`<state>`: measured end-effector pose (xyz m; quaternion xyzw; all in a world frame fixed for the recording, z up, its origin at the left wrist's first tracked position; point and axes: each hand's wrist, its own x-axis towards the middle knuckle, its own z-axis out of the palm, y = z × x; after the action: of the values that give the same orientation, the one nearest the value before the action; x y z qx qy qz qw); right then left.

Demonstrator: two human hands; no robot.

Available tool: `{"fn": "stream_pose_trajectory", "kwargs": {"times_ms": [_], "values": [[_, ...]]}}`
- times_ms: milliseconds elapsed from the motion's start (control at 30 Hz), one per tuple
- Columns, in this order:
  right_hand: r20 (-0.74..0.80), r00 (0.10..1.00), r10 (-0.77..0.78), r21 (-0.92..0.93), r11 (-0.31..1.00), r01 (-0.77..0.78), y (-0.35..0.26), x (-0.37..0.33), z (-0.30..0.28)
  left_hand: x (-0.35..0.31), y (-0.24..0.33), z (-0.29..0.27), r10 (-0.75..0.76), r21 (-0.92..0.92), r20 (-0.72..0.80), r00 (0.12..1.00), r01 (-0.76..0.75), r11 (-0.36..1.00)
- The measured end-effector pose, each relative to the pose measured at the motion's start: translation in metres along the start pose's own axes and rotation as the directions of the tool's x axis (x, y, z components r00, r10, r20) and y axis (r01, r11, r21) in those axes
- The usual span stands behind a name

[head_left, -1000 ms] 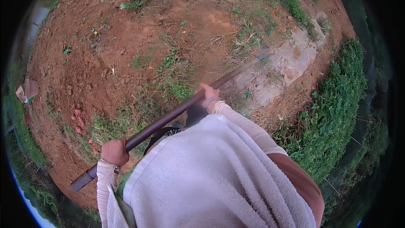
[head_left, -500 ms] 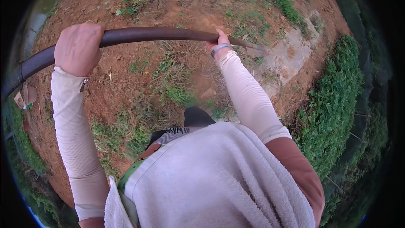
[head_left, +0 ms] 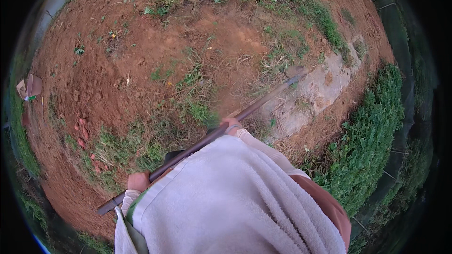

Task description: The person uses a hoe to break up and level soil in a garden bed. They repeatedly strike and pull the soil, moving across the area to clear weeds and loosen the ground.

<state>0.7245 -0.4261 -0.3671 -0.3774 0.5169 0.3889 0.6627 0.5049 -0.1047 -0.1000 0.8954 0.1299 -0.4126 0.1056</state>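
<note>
A long dark brown pole (head_left: 200, 146) slants across in front of my body, low at the left and reaching away to the right. Its far end (head_left: 296, 76) is greyish and blurred, by the pale slab, so I cannot tell what kind of tool it is. Near the pole's lower left end my left hand (head_left: 138, 181) is closed round it. My right hand (head_left: 230, 126) grips it farther up, around the middle. A pale towel (head_left: 212, 197) hangs over my front and hides part of my arms.
Bare reddish soil (head_left: 108, 70) with grass patches (head_left: 197, 108) spreads ahead. A pale flat slab (head_left: 320, 84) lies right of centre, beside dense green plants (head_left: 367, 131). Reddish tuber-like lumps (head_left: 82, 131) lie at the left, with a brownish container (head_left: 34, 86) beyond them.
Both hands have come down and back toward my body with the pole. Its left end has dropped from high up to low beside me, while the far end stays near the slab.
</note>
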Motion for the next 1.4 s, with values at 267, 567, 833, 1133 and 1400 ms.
{"fn": "stream_pose_trajectory", "kwargs": {"times_ms": [267,567,833,1133,1400], "values": [[-0.005,0.838,-0.546,0.292,0.8,0.524,-0.127,-0.166,0.034,0.078,0.061,-0.014,0.251,-0.087,-0.239,0.938,-0.279,0.956],[-0.138,0.537,-0.832,0.201,0.508,0.838,-0.196,-0.21,0.031,0.097,0.133,-0.073,0.413,-0.106,-0.311,0.856,-0.463,0.88],[-0.086,0.977,-0.195,0.282,0.936,0.211,-0.017,-0.111,0.071,-0.035,0.043,-0.126,0.159,0.218,-0.211,0.964,-0.112,0.969],[0.003,0.938,-0.348,0.538,0.791,0.292,-0.155,-0.12,0.114,0.013,0.123,-0.295,0.394,0.604,-0.519,0.759,-0.001,0.797],[-0.094,0.964,-0.251,0.399,0.877,0.267,-0.127,-0.059,0.042,0.009,0.125,-0.187,0.345,0.413,-0.304,0.888,-0.204,0.888]]}}
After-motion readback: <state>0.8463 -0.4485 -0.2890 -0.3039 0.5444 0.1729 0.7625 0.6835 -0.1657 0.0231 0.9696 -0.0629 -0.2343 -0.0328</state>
